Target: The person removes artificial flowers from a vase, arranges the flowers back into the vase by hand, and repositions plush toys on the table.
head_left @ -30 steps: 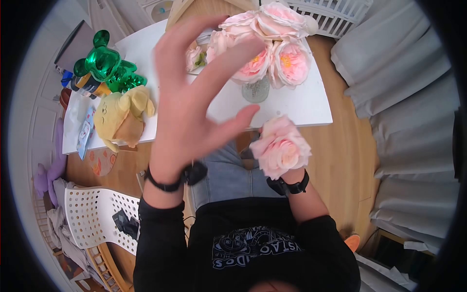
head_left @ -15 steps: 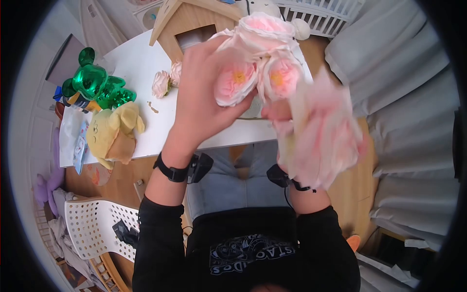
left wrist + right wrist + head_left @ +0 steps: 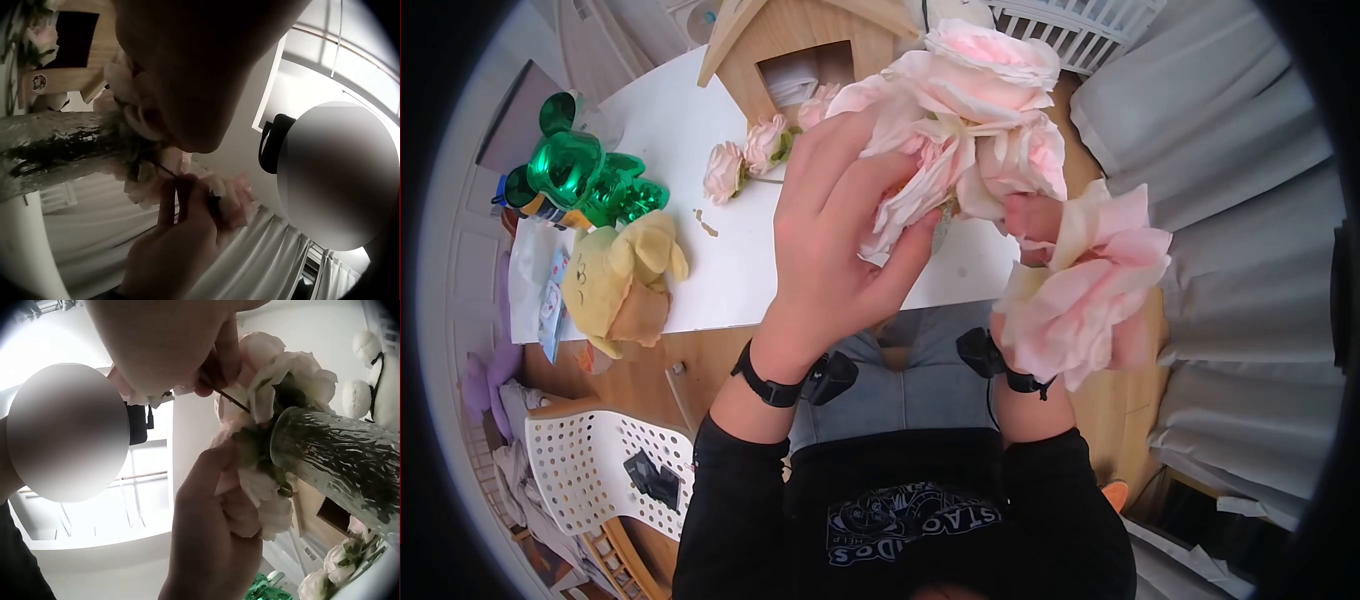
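Note:
Several pale pink roses (image 3: 990,75) stand in a textured glass vase (image 3: 344,462). My left hand (image 3: 830,230) is at the near side of the bunch, thumb and fingers curled round one rose (image 3: 920,190). To the right, my right hand (image 3: 181,350) pinches the thin brown stem (image 3: 232,400) of a separate rose (image 3: 1090,285). That stem slants in among the leaves by the vase's mouth in the right wrist view; its tip is hidden there. From the head camera, this rose's large bloom covers most of my right hand.
Loose small roses (image 3: 725,172) lie on the white table (image 3: 730,255) before a wooden house (image 3: 800,50). At the left are a yellow plush toy (image 3: 622,280) and a shiny green bear figure (image 3: 580,165). A white perforated chair (image 3: 580,470) stands lower left; grey curtains (image 3: 1220,250) hang at the right.
My left hand has come down from above the table and closed round a rose in the bunch. My right hand has brought its rose up and forward to the vase.

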`<state>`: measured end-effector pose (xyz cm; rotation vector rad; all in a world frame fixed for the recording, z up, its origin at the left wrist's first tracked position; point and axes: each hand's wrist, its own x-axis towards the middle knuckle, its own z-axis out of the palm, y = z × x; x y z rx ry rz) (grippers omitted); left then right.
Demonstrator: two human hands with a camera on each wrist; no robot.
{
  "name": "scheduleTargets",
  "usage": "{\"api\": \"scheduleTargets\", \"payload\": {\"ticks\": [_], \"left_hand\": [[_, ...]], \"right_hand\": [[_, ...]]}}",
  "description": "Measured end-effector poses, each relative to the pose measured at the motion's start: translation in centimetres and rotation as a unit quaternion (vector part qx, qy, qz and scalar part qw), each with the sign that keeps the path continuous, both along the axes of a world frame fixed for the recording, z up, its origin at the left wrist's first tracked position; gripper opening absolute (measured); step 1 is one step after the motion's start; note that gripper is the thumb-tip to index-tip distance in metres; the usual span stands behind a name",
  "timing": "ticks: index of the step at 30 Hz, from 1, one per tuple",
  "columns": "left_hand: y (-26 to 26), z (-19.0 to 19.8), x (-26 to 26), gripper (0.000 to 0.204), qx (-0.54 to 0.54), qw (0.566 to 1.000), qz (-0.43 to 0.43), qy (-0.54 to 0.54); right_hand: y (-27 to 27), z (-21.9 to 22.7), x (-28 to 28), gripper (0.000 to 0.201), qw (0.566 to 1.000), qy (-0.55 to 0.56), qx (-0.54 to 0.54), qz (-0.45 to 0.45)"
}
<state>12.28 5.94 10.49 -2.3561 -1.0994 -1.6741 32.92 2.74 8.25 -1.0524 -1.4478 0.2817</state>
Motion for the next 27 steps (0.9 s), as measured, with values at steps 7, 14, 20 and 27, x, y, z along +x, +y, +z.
{"api": "scheduleTargets", "payload": {"ticks": [7, 14, 20, 27], "left_hand": [[0.0, -0.3, -0.1, 0.040, 0.004, 1.000, -0.014, -0.016], [-0.4, -0.3, -0.4, 0.043, -0.008, 1.000, -0.004, -0.014], [-0.4, -0.9, -0.6, 0.046, -0.037, 0.999, -0.008, -0.018], [-0.5, -0.9, -0.7, 0.044, -0.046, 0.999, -0.011, -0.022]], "right_hand": [[-0.5, -0.7, -0.2, 0.035, 0.991, -0.134, 0.008, -0.024], [2.1, 1.2, -1.0, 0.049, 0.969, -0.136, 0.201, -0.039], [1.7, 1.2, -0.6, 0.051, 0.970, -0.091, 0.211, 0.085], [1.1, 1.0, -1.0, 0.027, 0.967, -0.160, 0.188, 0.058]]}}
